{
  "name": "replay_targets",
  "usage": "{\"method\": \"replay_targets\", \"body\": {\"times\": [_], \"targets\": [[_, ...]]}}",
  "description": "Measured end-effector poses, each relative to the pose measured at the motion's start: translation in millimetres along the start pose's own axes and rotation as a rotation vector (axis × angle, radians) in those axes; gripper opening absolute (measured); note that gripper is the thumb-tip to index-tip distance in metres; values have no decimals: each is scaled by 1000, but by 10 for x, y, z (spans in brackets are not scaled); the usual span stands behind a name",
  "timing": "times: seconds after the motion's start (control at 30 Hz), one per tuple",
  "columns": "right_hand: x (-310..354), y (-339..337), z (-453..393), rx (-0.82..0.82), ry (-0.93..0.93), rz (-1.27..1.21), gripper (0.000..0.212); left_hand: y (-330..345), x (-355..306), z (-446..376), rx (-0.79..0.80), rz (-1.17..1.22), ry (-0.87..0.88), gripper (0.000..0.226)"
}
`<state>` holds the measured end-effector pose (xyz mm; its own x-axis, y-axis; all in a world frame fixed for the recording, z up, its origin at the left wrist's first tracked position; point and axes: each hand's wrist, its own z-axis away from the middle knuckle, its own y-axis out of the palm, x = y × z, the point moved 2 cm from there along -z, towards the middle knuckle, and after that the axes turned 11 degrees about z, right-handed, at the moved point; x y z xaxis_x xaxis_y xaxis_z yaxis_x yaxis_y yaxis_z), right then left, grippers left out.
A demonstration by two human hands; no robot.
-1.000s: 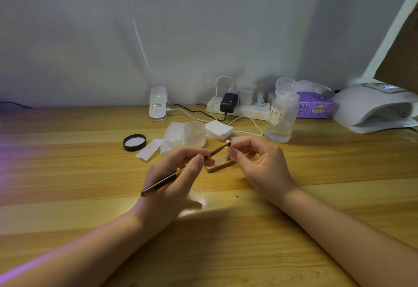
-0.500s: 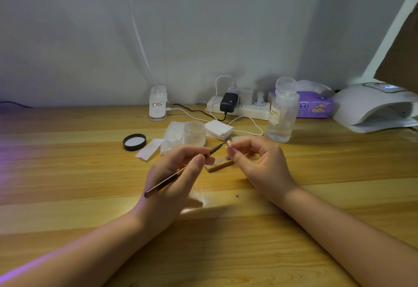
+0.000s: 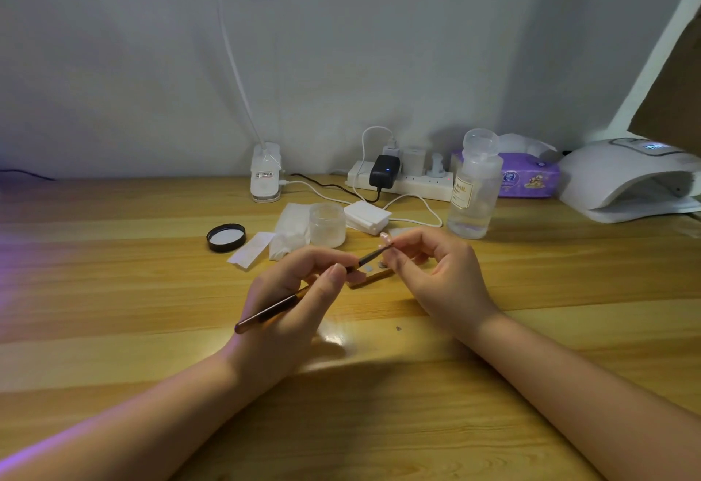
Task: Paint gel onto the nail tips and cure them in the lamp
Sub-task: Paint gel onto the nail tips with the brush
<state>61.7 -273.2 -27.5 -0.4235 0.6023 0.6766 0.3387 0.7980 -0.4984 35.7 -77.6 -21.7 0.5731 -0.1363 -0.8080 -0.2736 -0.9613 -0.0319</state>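
Over wooden desk (image 3: pixel 113 310); left hand (image 3: pixel 292 302) grips brush (image 3: pixel 273 310); right hand (image 3: pixel 436 276) apparently pinches nail tip (image 3: pixel 384 238).

Pale nail tip (image 3: pixel 384 238) at slanted dark brush's (image 3: pixel 303 294) bristles; white lamp (image 3: pixel 622 181) far right.

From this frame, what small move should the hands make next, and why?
Probably a short stroke along the tip: the left hand grips the thin dark brush, its bristles meeting the small pale nail tip pinched by the right hand.
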Motion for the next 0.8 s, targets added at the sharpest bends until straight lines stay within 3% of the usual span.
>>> {"method": "replay_targets", "body": {"times": [0.4, 0.67, 0.8], "targets": [[15, -8, -4, 33, 35, -105, 4, -26, 48, -26, -74, 2, -5, 19], [14, 2, 1, 38, 35, -115, 3, -8, 43, -2, -23, 56, -81, 29], [-2, 3, -6, 34, 38, -103, 4, 13, 27, -6, 14, 39, -64, 19]]}}
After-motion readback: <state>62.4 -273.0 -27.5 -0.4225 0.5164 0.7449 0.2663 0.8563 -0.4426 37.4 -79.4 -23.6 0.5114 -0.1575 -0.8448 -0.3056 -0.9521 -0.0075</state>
